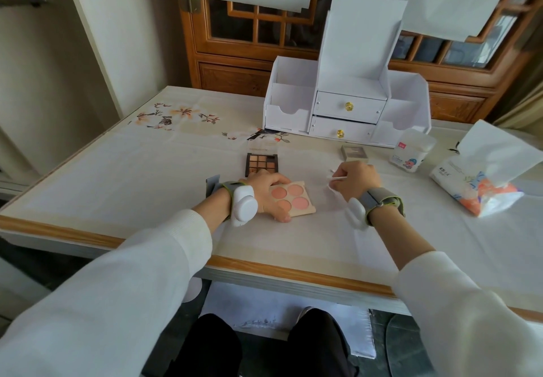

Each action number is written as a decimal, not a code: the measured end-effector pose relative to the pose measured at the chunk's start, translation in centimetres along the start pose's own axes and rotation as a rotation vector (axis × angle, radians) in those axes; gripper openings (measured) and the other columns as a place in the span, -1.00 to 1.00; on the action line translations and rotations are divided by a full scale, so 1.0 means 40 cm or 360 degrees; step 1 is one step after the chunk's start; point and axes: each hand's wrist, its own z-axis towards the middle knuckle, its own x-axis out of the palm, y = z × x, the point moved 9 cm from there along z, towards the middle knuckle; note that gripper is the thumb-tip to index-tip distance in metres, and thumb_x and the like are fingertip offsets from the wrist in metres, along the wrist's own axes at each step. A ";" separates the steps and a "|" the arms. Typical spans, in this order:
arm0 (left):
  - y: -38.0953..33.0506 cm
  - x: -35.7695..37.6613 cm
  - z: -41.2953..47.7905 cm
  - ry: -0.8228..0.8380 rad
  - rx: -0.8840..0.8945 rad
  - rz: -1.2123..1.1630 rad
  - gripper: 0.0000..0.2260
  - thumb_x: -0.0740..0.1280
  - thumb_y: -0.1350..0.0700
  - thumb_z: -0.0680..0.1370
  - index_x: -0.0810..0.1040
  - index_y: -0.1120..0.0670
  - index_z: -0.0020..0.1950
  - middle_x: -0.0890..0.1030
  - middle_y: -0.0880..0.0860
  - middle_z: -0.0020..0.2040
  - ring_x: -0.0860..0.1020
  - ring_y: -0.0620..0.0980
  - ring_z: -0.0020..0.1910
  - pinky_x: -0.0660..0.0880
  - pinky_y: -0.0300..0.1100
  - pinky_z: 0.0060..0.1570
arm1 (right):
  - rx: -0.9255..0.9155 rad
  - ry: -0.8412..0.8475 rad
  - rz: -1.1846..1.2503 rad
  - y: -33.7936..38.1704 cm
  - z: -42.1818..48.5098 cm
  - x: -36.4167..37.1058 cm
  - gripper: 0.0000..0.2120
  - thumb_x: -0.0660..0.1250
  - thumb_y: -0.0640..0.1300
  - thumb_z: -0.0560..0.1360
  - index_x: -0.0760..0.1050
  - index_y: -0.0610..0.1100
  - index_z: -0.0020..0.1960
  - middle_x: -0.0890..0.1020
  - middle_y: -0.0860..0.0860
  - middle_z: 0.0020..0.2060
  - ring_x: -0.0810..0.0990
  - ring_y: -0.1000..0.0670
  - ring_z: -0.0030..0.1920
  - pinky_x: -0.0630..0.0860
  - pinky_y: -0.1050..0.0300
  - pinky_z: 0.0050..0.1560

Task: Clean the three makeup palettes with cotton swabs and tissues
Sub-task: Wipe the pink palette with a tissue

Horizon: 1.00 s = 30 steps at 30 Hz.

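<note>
Blush palette (291, 200), judged light and rigid, was pinned at its edges by left hand (271, 197); cotton swab (338, 177) was pinched in right hand (357, 181).

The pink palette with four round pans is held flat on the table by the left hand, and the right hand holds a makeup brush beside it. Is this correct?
One detail is wrong. In the head view the right hand holds a cotton swab, not a makeup brush. The rest stands: the left hand holds the pink palette with four round pans flat on the table.
</note>
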 end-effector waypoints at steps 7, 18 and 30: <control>-0.001 -0.002 0.000 0.0004 0.0012 0.0006 -0.25 0.58 -0.05 0.27 0.34 -0.06 0.39 0.31 0.05 0.33 0.36 0.05 0.30 0.36 -0.01 0.31 | -0.0048 0.0042 0.0209 0.053 -0.005 0.042 -0.93 0.35 -0.13 0.37 0.59 -0.09 -0.27 0.57 0.02 -0.33 0.54 -0.04 -0.17 0.44 0.17 -0.28; -0.003 -0.004 -0.006 -0.0031 -0.0012 0.0049 -0.17 0.55 -0.16 0.12 0.38 -0.10 0.35 0.34 0.04 0.31 0.38 0.06 0.27 0.39 -0.01 0.27 | 0.0052 0.0003 0.0163 0.004 -0.014 0.020 -0.89 0.37 -0.11 0.35 0.51 -0.03 -0.35 0.62 -0.05 -0.26 0.55 -0.10 -0.14 0.50 0.10 -0.19; -0.003 -0.004 -0.003 -0.0036 0.0005 0.0023 -0.23 0.59 -0.10 0.20 0.38 -0.08 0.36 0.41 0.03 0.29 0.43 0.07 0.25 0.44 0.03 0.23 | 0.0011 0.0056 0.0294 0.044 -0.031 0.061 -0.90 0.43 -0.07 0.37 0.55 0.01 -0.31 0.54 0.07 -0.38 0.49 0.05 -0.28 0.40 0.23 -0.33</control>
